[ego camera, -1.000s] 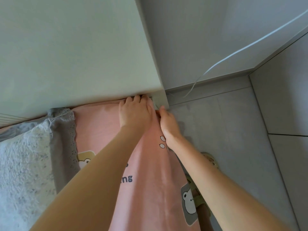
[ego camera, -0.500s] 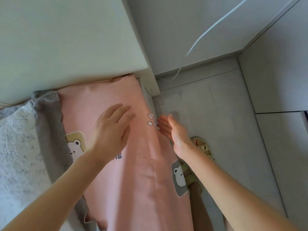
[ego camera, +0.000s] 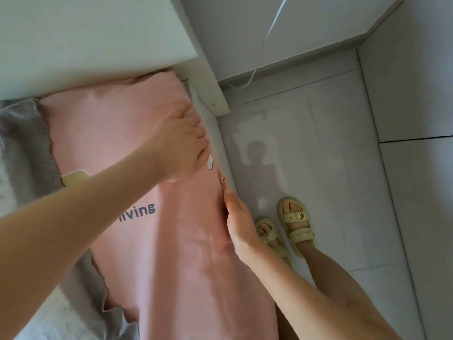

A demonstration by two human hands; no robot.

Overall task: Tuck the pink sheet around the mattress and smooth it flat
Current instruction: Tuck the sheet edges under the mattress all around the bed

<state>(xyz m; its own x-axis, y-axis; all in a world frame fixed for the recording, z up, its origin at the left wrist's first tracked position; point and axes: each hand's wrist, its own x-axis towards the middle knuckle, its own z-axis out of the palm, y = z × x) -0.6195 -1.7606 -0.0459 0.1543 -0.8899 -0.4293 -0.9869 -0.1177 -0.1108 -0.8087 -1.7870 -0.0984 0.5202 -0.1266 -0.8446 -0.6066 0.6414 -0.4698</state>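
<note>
The pink sheet point(ego camera: 171, 253), printed with bears and the word "living", covers the mattress from its head corner down the right side. My left hand point(ego camera: 181, 143) lies on the sheet at the mattress's right edge. Its fingers curl down over that edge and their tips are hidden. Lower down, my right hand point(ego camera: 236, 219) lies flat along the mattress side. Its straight fingers point toward the head end and press the sheet into the gap by the white bed rail point(ego camera: 217, 133).
A white headboard point(ego camera: 85, 45) stands at the head end. A grey frilled blanket point(ego camera: 27, 148) lies left of the sheet. My feet in yellow sandals point(ego camera: 294, 222) stand on the grey tiled floor point(ego camera: 318, 143) beside the bed. A white cable point(ego camera: 266, 38) hangs down the wall.
Both hands left the head corner. My left hand crossed the sheet to the right edge and curled over it. My right hand dropped against the mattress side.
</note>
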